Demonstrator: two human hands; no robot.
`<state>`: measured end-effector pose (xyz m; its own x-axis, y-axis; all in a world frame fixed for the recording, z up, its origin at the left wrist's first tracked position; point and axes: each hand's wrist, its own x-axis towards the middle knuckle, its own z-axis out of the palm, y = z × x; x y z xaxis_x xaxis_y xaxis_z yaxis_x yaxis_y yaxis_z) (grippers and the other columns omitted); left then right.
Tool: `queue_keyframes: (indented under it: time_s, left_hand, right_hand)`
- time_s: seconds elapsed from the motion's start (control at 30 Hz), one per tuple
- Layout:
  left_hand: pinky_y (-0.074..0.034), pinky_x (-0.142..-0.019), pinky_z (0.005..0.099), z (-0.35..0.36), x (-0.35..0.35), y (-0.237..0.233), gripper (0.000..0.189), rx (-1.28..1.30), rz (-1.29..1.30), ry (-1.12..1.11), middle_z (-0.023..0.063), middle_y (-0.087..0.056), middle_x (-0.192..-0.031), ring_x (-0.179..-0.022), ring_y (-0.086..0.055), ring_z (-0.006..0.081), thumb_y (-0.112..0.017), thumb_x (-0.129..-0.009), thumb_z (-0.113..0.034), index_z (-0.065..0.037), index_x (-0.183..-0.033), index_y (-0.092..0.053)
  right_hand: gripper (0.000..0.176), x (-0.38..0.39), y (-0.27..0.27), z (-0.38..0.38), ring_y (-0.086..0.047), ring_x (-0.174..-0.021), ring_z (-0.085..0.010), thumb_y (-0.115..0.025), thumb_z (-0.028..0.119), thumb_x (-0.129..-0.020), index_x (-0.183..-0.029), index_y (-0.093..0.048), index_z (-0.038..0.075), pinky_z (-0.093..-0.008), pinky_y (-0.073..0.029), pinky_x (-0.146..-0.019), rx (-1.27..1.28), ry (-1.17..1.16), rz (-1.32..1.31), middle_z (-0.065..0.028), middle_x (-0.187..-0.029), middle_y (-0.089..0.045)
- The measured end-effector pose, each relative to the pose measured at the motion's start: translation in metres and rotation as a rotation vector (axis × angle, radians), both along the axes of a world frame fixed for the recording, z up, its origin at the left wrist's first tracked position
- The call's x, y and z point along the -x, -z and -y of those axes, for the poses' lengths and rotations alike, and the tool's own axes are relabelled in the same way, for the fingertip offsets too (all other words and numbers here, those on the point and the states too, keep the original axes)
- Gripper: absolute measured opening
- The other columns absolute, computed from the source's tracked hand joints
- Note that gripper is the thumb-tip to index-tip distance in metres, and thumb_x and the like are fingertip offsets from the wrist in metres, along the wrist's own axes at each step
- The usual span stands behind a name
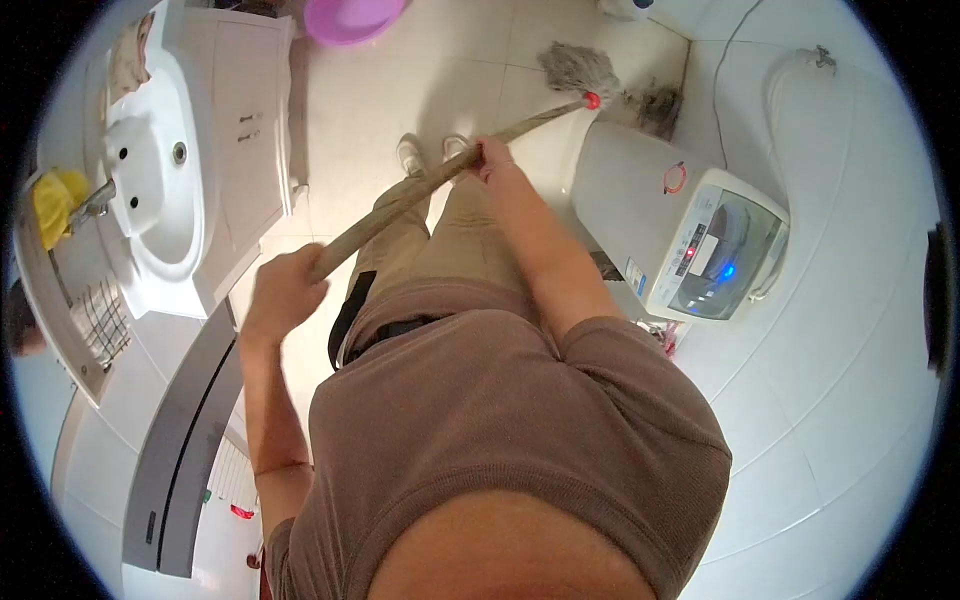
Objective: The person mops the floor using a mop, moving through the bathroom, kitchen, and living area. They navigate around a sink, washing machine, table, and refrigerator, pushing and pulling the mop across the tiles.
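Observation:
A mop's wooden handle point(400, 207) runs slantwise in front of my body. Near the handle's upper end, my left hand point(288, 292) is closed around it. Lower down the shaft, my right hand point(490, 160) grips it too. A red collar point(592, 101) joins the handle to the grey string mop head point(580, 70), which lies on the tiled floor beyond the washing machine. My shoes point(411, 155) show just beneath the handle.
To the right stands a top-loading washing machine point(640, 185) with lit panel lights. A white sink point(190, 215) on a cabinet point(245, 110) is at left, with a yellow cloth point(60, 205) by its tap. A purple basin point(352, 20) sits on the floor ahead.

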<state>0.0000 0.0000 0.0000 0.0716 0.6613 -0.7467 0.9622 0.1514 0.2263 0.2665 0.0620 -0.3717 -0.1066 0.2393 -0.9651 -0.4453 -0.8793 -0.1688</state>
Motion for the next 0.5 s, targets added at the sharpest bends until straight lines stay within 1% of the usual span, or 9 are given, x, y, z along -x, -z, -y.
queue_keyframes:
  time_s: [0.03, 0.07, 0.1, 0.13, 0.2, 0.27, 0.43, 0.47, 0.5]
  left_hand:
    - [-0.045, -0.068, 0.0397, -0.002, -0.008, 0.004, 0.032, -0.060, -0.021, 0.041, 0.0142, -0.061, -0.076, -0.077, -0.059, 0.0307, -0.057, -0.068, -0.014, -0.010, -0.100, -0.056]
    - [-0.045, -0.065, 0.0405, -0.007, -0.017, 0.005, 0.024, -0.063, -0.037, 0.073, 0.0131, -0.060, -0.073, -0.074, -0.059, 0.0309, -0.055, -0.069, -0.012, -0.008, -0.093, -0.056]
    - [-0.045, -0.064, 0.0412, 0.003, -0.042, 0.022, 0.020, -0.068, 0.074, 0.077, 0.0136, -0.060, -0.074, -0.073, -0.058, 0.0313, -0.054, -0.071, -0.012, -0.008, -0.091, -0.054]
    - [-0.045, -0.064, 0.0414, 0.006, -0.040, 0.016, 0.020, -0.075, 0.051, 0.090, 0.0139, -0.060, -0.075, -0.073, -0.058, 0.0316, -0.053, -0.071, -0.011, -0.007, -0.091, -0.054]
    - [-0.044, -0.063, 0.0417, 0.009, -0.029, 0.011, 0.020, -0.105, 0.018, 0.110, 0.0142, -0.060, -0.075, -0.073, -0.058, 0.0319, -0.053, -0.072, -0.011, -0.007, -0.091, -0.053]
    - [-0.045, -0.070, 0.0416, 0.017, -0.014, 0.004, 0.035, 0.021, -0.081, 0.068, 0.0146, -0.061, -0.084, -0.081, -0.058, 0.0313, -0.057, -0.070, -0.012, -0.010, -0.104, -0.053]
    - [-0.045, -0.069, 0.0434, 0.067, 0.051, -0.002, 0.037, -0.031, -0.126, -0.061, 0.0155, -0.060, -0.085, -0.080, -0.057, 0.0348, -0.057, -0.069, -0.012, -0.010, -0.106, -0.052]
    - [-0.044, -0.066, 0.0432, 0.082, 0.065, -0.002, 0.030, -0.081, -0.112, -0.087, 0.0150, -0.060, -0.081, -0.077, -0.057, 0.0341, -0.056, -0.070, -0.011, -0.009, -0.100, -0.053]
    - [-0.043, -0.064, 0.0430, 0.098, 0.079, -0.002, 0.023, -0.137, -0.100, -0.119, 0.0144, -0.059, -0.076, -0.073, -0.057, 0.0334, -0.054, -0.071, -0.010, -0.008, -0.094, -0.053]
  right_hand:
    - [0.018, -0.004, -0.001, -0.006, -0.057, -0.062, -0.0236, -0.056, 0.021, -0.075, -0.076, -0.045, 0.007, -0.0363, -0.051, -0.047, 0.007, -0.010, 0.039, -0.0071, -0.072, -0.051]
    - [0.018, -0.007, -0.002, -0.012, -0.057, -0.062, -0.0236, -0.056, 0.021, -0.075, -0.076, -0.045, 0.007, -0.0363, -0.051, -0.047, 0.000, -0.010, 0.021, -0.0071, -0.072, -0.051]
    - [0.016, -0.060, -0.007, 0.003, -0.056, -0.060, -0.0234, -0.054, 0.019, -0.076, -0.076, -0.044, 0.007, -0.0347, -0.049, -0.044, 0.062, 0.098, 0.144, -0.0069, -0.070, -0.050]
    - [0.013, -0.047, -0.004, 0.007, -0.056, -0.057, -0.0233, -0.052, 0.018, -0.077, -0.076, -0.044, 0.007, -0.0331, -0.047, -0.041, 0.118, 0.204, 0.158, -0.0068, -0.068, -0.050]
    - [0.011, -0.021, 0.010, -0.001, -0.056, -0.056, -0.0230, -0.050, 0.016, -0.077, -0.077, -0.044, 0.007, -0.0322, -0.045, -0.038, 0.135, 0.217, 0.159, -0.0074, -0.067, -0.050]
    - [0.010, 0.002, 0.022, 0.002, -0.056, -0.054, -0.0227, -0.048, 0.015, -0.078, -0.078, -0.044, 0.006, -0.0312, -0.043, -0.036, 0.168, 0.235, 0.182, -0.0081, -0.065, -0.051]
    - [0.011, 0.080, 0.080, 0.024, -0.056, -0.051, -0.0208, -0.046, 0.015, -0.080, -0.080, -0.042, 0.005, -0.0302, -0.039, -0.030, -0.097, -0.416, 0.162, -0.0107, -0.067, -0.055]
    - [0.010, 0.109, 0.028, 0.021, -0.057, -0.053, -0.0220, -0.045, 0.015, -0.081, -0.083, -0.044, 0.005, -0.0326, -0.044, -0.033, 0.135, -0.126, 0.127, -0.0116, -0.069, -0.055]
    - [0.010, 0.136, 0.017, 0.028, -0.057, -0.053, -0.0220, -0.045, 0.015, -0.081, -0.083, -0.044, 0.005, -0.0326, -0.044, -0.033, 0.130, -0.132, 0.131, -0.0116, -0.069, -0.055]
